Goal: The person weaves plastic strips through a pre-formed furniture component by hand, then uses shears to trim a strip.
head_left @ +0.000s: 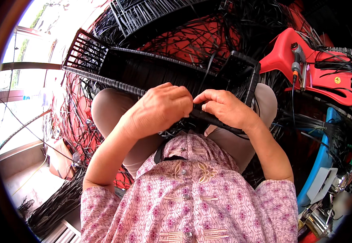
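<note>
A long black woven basket (pixel 121 84) made of plastic strips lies across my lap, its near rim wound with strip. At that rim, my left hand (pixel 159 106) is closed, knuckles up; whatever its fingers grip is hidden beneath them. Close against it, my right hand (pixel 228 108) bends its index finger and thumb together in a pinch. A thin black strip (pixel 209 67) rises from the right fingertips across the basket's inside. Below the right hand, part of the near rim shows as a dark band.
Another black basket (pixel 155 18) stands beyond, among tangled black strips on red ground. At right, a red plastic stool (pixel 324 77) carries a corded power tool (pixel 296 60). A blue tub edge (pixel 322 162) and metal pots (pixel 319 218) are lower right. Bundled strips (pixel 58 206) lie lower left.
</note>
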The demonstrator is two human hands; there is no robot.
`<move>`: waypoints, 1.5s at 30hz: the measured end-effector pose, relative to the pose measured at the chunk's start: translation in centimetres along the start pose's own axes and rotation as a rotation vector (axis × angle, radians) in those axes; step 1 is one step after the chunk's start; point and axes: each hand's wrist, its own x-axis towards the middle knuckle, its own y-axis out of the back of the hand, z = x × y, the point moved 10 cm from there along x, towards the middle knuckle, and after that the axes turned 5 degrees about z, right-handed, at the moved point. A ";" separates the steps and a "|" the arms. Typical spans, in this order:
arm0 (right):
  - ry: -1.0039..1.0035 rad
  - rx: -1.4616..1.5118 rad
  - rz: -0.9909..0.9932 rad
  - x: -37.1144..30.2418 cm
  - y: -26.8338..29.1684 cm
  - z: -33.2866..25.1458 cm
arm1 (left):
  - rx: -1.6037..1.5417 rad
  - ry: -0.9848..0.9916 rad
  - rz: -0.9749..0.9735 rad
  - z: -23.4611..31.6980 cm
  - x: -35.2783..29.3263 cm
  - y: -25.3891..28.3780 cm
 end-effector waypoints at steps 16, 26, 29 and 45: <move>0.464 -0.560 0.357 -4.7 -1.2 -6.4 | -0.337 0.445 0.196 -5.2 -0.2 -0.3; 0.676 -0.571 0.380 -5.7 -0.6 -7.6 | -0.539 0.470 0.124 -5.9 -0.8 -1.0; 0.596 -0.494 0.187 -4.8 0.3 -7.4 | -0.541 0.460 0.179 -5.8 -1.0 -0.7; 0.464 0.728 -0.218 -7.3 3.3 -8.5 | -0.540 0.032 0.062 2.1 1.0 -1.3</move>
